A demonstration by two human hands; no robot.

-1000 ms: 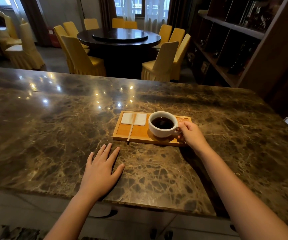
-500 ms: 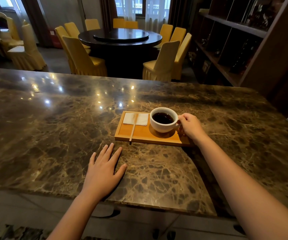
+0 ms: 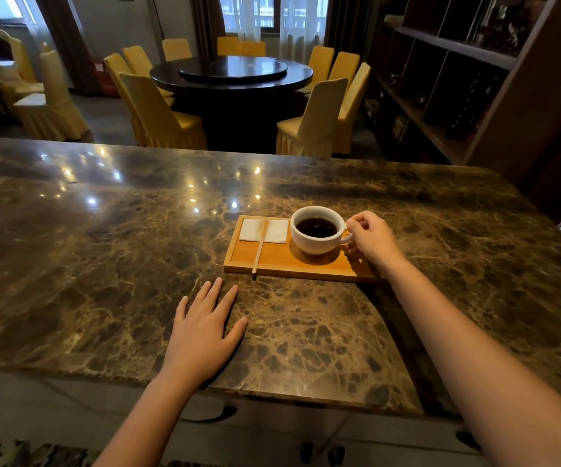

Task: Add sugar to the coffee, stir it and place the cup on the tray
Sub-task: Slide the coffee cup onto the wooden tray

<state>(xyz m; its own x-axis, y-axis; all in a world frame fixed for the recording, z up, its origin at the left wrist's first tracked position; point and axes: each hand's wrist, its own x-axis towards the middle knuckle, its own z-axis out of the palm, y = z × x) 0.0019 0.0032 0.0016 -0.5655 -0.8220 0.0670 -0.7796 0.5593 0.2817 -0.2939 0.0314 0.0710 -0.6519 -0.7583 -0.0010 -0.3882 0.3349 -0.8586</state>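
Counter (image 3: 104, 264): a wide slab of dark brown marble is filling the frame, ceiling lights glinting off its far-left stretch, its near edge running along the bottom.
Room behind: a round dark table (image 3: 232, 75) is sitting past the counter's far edge, ringed by yellow chairs (image 3: 158, 109); dark shelves (image 3: 457, 79) are rising beyond the far-right corner.
Tray (image 3: 282, 261): the wooden tray is lying flat right of the counter's middle, long side facing the person, well back from the near edge.
Left hand (image 3: 205, 332): it is resting palm down on the marble, fingers spread and empty, just short of the tray's near-left corner, not touching it.
Right hand (image 3: 370, 239): it is curled at the tray's right end, thumb and fingers pinching the cup's handle, the forearm stretching in from the lower right.
Cup (image 3: 318, 230): the white cup is standing upright on the right half of the tray, dark coffee sitting near the rim, handle pointing right into that grip.
Packets (image 3: 264, 230): white paper, what looks like two flat packets side by side, is lying in the tray's far-left corner, just beside the cup.
Stick (image 3: 259, 247): a thin wooden stirrer is lying across the paper, its near tip poking just over the tray's near edge.
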